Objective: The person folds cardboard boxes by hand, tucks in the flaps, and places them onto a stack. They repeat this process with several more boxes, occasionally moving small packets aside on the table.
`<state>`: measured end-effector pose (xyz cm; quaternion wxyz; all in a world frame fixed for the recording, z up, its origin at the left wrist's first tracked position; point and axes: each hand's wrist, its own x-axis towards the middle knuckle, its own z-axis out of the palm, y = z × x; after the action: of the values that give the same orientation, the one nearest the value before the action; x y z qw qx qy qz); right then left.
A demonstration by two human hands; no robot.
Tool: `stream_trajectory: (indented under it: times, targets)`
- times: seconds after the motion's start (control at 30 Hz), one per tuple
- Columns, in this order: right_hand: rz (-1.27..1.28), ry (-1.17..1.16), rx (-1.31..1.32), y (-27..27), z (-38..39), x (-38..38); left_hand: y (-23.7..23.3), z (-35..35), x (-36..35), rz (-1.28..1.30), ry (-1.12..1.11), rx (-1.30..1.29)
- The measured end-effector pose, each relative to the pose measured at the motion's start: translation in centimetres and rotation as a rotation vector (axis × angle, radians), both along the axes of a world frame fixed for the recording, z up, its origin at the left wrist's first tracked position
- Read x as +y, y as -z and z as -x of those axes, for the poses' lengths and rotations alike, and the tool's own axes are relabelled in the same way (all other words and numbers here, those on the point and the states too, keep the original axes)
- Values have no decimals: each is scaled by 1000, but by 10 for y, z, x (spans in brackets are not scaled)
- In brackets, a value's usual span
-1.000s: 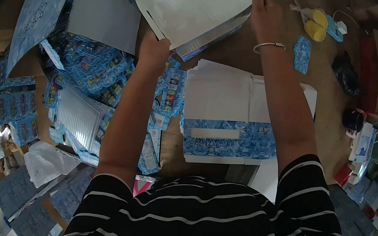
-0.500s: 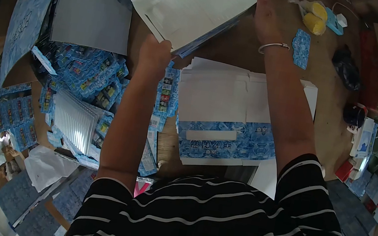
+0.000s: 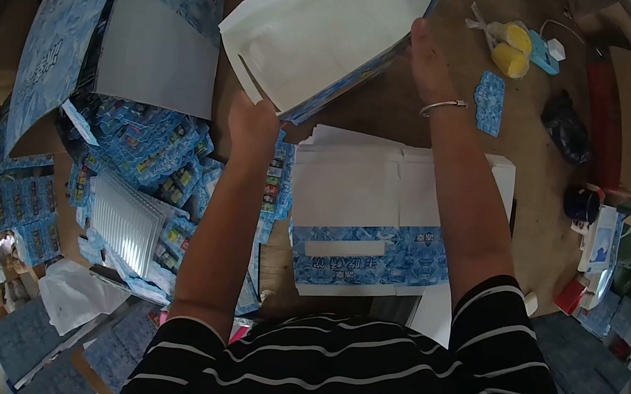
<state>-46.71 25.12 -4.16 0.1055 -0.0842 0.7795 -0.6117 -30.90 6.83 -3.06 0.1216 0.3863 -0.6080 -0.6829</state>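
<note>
The white box point(image 3: 328, 38) is up at the top of the view, over the brown surface point(image 3: 533, 178), tilted with its open side showing. Its top end is cut off by the edge of the picture. The outside looks blue, but only a thin strip of it shows.

The left hand point(image 3: 253, 121) grips the box at its near corner; most of its fingers are hidden. The right hand point(image 3: 432, 63) is by the right side of the box, thumb up. Its other fingers are hard to see, so I cannot tell if they grip.

Below the box lies a stack of flat boxes point(image 3: 347, 177), partly covered by the right arm. On the left, a big blue carton point(image 3: 70, 26) sits by a messy pile of blue packs point(image 3: 147, 141). The left arm hides some packs. The small print on them is too tiny to read.
</note>
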Motion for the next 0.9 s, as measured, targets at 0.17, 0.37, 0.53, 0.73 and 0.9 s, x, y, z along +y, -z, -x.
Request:
stream_trajectory:
  times: [0.17,0.37,0.53,0.73,0.9]
  targets:
    - [161,84,138,-9,-9,-5,-8,1,0,7,49,-42]
    - [-18,106,86,-8,-8,-8,38,8,-19,368,203,-139]
    - [32,148,181,-8,-7,-8,3,24,-23,153,244,-111]
    - [-132,29,40,-7,-1,4,-1,37,-28,3,291,-67]
    - [-150,57,63,-6,-5,13,3,38,-34,-73,267,-85]
